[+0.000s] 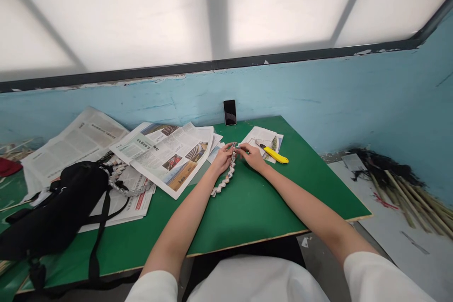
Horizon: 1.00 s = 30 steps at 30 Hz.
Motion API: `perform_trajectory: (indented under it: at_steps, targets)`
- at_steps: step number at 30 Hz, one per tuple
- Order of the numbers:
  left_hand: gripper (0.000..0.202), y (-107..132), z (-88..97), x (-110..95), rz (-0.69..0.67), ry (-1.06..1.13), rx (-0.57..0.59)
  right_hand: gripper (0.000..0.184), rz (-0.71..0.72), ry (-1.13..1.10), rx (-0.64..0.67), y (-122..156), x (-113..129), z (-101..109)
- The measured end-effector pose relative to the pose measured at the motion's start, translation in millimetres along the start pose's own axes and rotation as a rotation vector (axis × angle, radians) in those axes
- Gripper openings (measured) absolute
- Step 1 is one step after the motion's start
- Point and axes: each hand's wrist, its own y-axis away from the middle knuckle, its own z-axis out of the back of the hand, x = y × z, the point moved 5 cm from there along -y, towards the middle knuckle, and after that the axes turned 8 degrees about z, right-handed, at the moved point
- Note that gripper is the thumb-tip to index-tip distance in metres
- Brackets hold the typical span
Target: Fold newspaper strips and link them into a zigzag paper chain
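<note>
A zigzag chain of folded paper (225,180) hangs down from my left hand (223,157), and its lower end lies on the green table. The fingers of my left hand pinch the chain near its top. My right hand (249,155) is closed at the same upper end, fingertips close against the paper; exactly what they grip is too small to make out. Just right of my right hand, a yellow utility knife (276,154) rests partly over a cut piece of newspaper (260,135).
Newspaper sheets (166,151) spread across the left of the green table (247,217). A black bag (67,207) with straps lies there beside more folded-paper chain (118,174). A phone (230,112) leans against the blue wall. Wooden sticks (406,198) lie at the right, beyond the table edge.
</note>
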Motion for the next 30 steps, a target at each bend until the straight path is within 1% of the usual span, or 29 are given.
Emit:
perform_trajectory:
  at_steps: [3,5,10,13,18,21,24,27,30]
  targets:
    - [0.044,3.5,-2.9,-1.8,-0.026,-0.031,-0.01,0.027,0.115,0.098,0.039,-1.6,11.2,-1.9]
    - [0.045,6.3,-5.4,-3.2,-0.043,-0.063,-0.013,0.028,0.154,0.122,0.046,-2.8,15.0,-2.2]
    - [0.045,10.4,-10.7,-4.9,-0.053,-0.111,-0.008,0.03,0.149,0.146,0.009,-3.6,14.1,0.4]
    - [0.048,11.3,-13.8,-4.2,-0.032,-0.12,0.027,0.028,0.15,0.145,-0.015,-3.0,13.6,2.0]
    - [0.056,13.4,-17.0,-4.0,-0.014,-0.143,0.067,0.022,0.173,0.122,-0.016,-2.7,14.8,3.8]
    - [0.056,13.4,-17.4,-3.1,0.002,-0.159,0.076,0.022,0.15,0.112,-0.026,-3.5,12.8,5.4]
    - [0.05,11.9,-16.1,-1.6,0.02,-0.135,0.067,0.023,0.091,0.096,-0.042,-3.9,9.2,6.3]
    - [0.046,10.2,-14.0,-0.9,0.011,-0.126,0.041,0.025,0.037,0.067,-0.06,-3.6,6.5,6.6]
    - [0.048,9.2,-13.0,-0.2,-0.005,-0.135,0.032,0.025,-0.024,-0.002,-0.108,-3.1,1.8,8.7]
